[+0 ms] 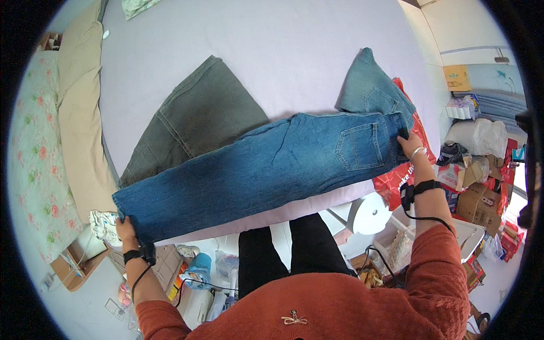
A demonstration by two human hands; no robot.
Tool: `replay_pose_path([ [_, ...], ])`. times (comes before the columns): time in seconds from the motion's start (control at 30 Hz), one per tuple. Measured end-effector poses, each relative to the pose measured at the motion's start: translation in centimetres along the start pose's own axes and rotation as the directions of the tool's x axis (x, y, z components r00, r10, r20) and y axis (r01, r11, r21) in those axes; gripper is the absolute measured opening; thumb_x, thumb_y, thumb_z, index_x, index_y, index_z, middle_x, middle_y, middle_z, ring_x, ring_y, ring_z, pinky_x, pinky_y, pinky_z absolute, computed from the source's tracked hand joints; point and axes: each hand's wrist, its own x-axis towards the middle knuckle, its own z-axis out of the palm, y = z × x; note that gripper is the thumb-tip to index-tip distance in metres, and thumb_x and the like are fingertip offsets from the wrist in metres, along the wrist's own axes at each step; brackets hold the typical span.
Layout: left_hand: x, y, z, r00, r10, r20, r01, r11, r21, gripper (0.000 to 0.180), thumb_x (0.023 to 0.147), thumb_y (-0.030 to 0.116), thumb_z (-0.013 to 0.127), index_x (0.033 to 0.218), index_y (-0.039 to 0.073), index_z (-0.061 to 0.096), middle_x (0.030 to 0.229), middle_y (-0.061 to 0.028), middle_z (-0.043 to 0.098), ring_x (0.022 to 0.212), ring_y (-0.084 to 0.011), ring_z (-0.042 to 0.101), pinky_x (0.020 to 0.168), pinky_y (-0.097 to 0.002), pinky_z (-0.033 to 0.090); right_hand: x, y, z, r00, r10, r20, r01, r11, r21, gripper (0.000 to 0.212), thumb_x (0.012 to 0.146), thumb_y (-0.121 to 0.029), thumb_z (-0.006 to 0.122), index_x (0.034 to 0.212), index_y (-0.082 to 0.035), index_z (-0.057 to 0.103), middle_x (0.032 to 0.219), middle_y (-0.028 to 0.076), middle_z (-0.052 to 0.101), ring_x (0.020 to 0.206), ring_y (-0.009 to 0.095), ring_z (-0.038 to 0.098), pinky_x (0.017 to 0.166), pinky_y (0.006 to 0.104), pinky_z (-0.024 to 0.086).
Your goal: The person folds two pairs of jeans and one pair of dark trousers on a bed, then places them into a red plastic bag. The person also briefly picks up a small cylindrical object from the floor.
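Observation:
A pair of blue jeans (255, 164), folded lengthwise with a back pocket facing up, stretches between my two hands across the near edge of the bed. My left hand (126, 229) grips the leg-hem end at the lower left. At the waistband end on the right, my right hand (409, 146) is closed on the fabric. Dark grey-green trousers (198, 113) lie behind the jeans, partly covered by them. Another lighter blue denim garment (371, 85) lies at the right, its lower part hidden under the jeans.
The bed (294, 51) has a pale lilac sheet. A red plastic bag (391, 184) lies at its right edge, near a round white object (371, 212). Cardboard boxes (479, 204) and bags crowd the right side. A beige cushion-like headboard (82, 119) runs along the left.

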Motion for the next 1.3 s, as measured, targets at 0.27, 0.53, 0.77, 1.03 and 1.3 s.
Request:
replay_pose_path([
  [0.27, -12.6, 15.1, 9.5, 0.676, 0.726, -0.127, -0.711, 0.688, 0.146, 0.035, 0.082, 0.007, 0.07, 0.116, 0.003, 0.062, 0.117, -0.0196, 0.062, 0.113, -0.039, 0.056, 0.1, -0.0471, 0.043, -4.1, -11.5, 8.3, 0.831, -0.478, -0.284, 0.526, 0.842, 0.12, 0.032, 0.084, -0.014, 0.067, 0.115, -0.005, 0.063, 0.112, 0.018, 0.065, 0.104, 0.037, 0.062, 0.091, 0.0431, 0.051],
  [0.53, -26.7, 35.5, 22.0, 0.296, 0.951, 0.095, -0.88, 0.31, -0.36, 0.02, 0.083, 0.009, 0.069, 0.103, 0.006, 0.067, 0.108, -0.0135, 0.063, 0.105, -0.0342, 0.059, 0.094, -0.0433, 0.047, -4.2, -22.8, 15.3, 0.738, -0.666, -0.111, 0.673, 0.738, 0.05, 0.036, 0.084, -0.013, 0.067, 0.119, -0.007, 0.061, 0.124, 0.016, 0.06, 0.117, 0.036, 0.054, 0.101, 0.0435, 0.045],
  [0.77, -28.2, 39.5, 27.1, 0.305, 0.935, 0.181, -0.946, 0.319, -0.057, 0.014, 0.09, 0.021, 0.063, 0.09, 0.007, 0.06, 0.088, -0.0119, 0.057, 0.087, -0.0327, 0.057, 0.08, -0.0453, 0.045, -3.0, -18.6, 17.9, 0.718, -0.626, -0.304, 0.615, 0.775, -0.143, 0.029, 0.087, -0.021, 0.066, 0.113, -0.012, 0.063, 0.111, 0.012, 0.062, 0.107, 0.031, 0.057, 0.098, 0.0415, 0.04],
  [1.03, -23.9, 37.9, 31.6, 0.277, 0.961, -0.001, -0.946, 0.272, 0.176, 0.024, 0.094, 0.027, 0.06, 0.079, 0.01, 0.054, 0.079, -0.009, 0.058, 0.076, -0.0298, 0.058, 0.072, -0.0427, 0.043, 1.1, -16.5, 21.1, 0.598, -0.671, -0.439, 0.681, 0.714, -0.164, 0.014, 0.087, -0.017, 0.065, 0.098, -0.011, 0.06, 0.094, 0.009, 0.061, 0.09, 0.03, 0.059, 0.084, 0.0428, 0.043],
  [1.3, -26.0, 38.2, 28.0, 0.256, 0.957, -0.138, -0.966, 0.249, -0.066, 0.014, 0.088, 0.014, 0.066, 0.097, 0.008, 0.059, 0.097, -0.0109, 0.06, 0.091, -0.0325, 0.056, 0.082, -0.0451, 0.042, -1.8, -18.5, 18.4, 0.613, -0.545, -0.573, 0.658, 0.753, -0.012, 0.026, 0.083, -0.011, 0.066, 0.108, -0.009, 0.06, 0.106, 0.014, 0.061, 0.098, 0.035, 0.057, 0.09, 0.0464, 0.042],
])
